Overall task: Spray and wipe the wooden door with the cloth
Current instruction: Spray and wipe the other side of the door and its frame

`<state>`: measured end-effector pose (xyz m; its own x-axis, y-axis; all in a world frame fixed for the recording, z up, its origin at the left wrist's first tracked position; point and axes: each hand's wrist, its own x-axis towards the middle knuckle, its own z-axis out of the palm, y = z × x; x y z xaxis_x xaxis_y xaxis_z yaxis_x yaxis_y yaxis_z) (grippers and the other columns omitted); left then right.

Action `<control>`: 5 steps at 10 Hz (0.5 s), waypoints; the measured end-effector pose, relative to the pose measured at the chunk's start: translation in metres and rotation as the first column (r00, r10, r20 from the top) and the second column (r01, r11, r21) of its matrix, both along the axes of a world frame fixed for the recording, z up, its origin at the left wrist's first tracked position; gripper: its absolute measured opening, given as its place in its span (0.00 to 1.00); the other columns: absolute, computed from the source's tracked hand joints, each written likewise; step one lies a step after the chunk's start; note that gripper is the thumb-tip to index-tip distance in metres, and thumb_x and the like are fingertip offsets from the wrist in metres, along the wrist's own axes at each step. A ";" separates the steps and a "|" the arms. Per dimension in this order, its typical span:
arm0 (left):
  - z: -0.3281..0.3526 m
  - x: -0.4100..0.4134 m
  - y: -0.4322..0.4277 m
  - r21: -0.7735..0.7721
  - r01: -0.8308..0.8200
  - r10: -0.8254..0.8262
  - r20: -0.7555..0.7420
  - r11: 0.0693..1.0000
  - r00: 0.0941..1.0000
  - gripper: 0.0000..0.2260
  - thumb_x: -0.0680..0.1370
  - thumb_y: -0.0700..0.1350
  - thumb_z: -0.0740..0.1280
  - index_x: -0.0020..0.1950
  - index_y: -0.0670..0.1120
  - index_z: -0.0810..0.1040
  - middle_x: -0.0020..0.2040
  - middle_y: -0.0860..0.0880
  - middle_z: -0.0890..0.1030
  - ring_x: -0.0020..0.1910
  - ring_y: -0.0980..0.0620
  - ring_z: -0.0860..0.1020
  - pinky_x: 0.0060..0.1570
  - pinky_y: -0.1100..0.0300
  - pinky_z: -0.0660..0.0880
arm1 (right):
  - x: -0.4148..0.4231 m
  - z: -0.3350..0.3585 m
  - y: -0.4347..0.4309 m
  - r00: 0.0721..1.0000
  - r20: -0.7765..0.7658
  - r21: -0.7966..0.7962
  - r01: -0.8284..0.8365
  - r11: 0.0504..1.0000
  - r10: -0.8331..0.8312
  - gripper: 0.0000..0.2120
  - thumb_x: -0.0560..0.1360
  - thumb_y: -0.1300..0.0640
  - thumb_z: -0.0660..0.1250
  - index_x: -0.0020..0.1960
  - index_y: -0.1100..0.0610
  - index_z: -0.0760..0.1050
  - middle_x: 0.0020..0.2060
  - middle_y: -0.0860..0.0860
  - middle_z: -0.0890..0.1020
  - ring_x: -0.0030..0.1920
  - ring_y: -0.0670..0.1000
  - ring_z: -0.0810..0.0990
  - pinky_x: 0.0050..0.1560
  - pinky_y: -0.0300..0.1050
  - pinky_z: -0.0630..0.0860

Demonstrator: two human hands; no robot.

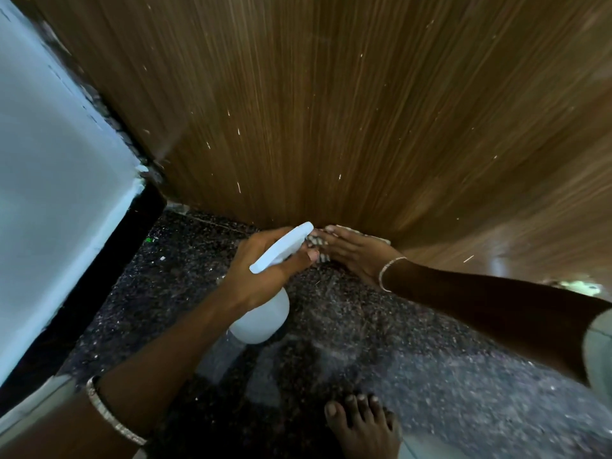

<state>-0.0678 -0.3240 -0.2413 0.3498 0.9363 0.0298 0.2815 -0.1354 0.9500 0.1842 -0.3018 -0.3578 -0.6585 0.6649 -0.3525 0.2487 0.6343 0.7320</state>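
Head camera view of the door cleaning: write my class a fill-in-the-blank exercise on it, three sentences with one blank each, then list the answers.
1. The left hand grips a spray bottle whose colour is ____.
2. The right hand presses the cloth flat against the ____ edge of the wooden door.
3. The foot on the dark speckled floor wears no shoe: it is ____.

Missing words: white; bottom; bare.
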 end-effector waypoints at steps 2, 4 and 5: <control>-0.001 0.010 -0.006 -0.016 0.050 -0.050 -0.010 0.999 0.999 0.15 0.76 0.47 0.74 0.32 0.57 0.75 0.28 0.58 0.72 0.30 0.59 0.71 0.36 0.64 0.66 | 0.109 0.022 -0.061 0.977 0.211 0.354 -0.040 0.934 -0.038 0.28 0.86 0.56 0.38 0.83 0.67 0.38 0.77 0.72 0.31 0.77 0.71 0.28 0.71 0.72 0.22; 0.006 0.025 -0.012 -0.006 0.083 -0.083 0.018 0.997 0.996 0.12 0.76 0.51 0.73 0.35 0.51 0.76 0.31 0.49 0.76 0.33 0.45 0.77 0.37 0.50 0.73 | -0.059 -0.085 -0.280 0.434 -0.696 -0.214 0.635 0.742 -0.572 0.15 0.75 0.41 0.60 0.60 0.40 0.73 0.49 0.50 0.87 0.42 0.62 0.88 0.35 0.61 0.83; 0.008 0.031 -0.012 -0.008 0.110 -0.109 0.044 0.994 0.993 0.12 0.76 0.50 0.73 0.35 0.48 0.77 0.32 0.46 0.77 0.34 0.42 0.77 0.37 0.48 0.73 | -0.061 -0.065 -0.267 0.211 -0.503 -0.709 0.453 0.540 -0.838 0.14 0.79 0.40 0.53 0.63 0.39 0.68 0.45 0.44 0.88 0.43 0.55 0.89 0.38 0.52 0.84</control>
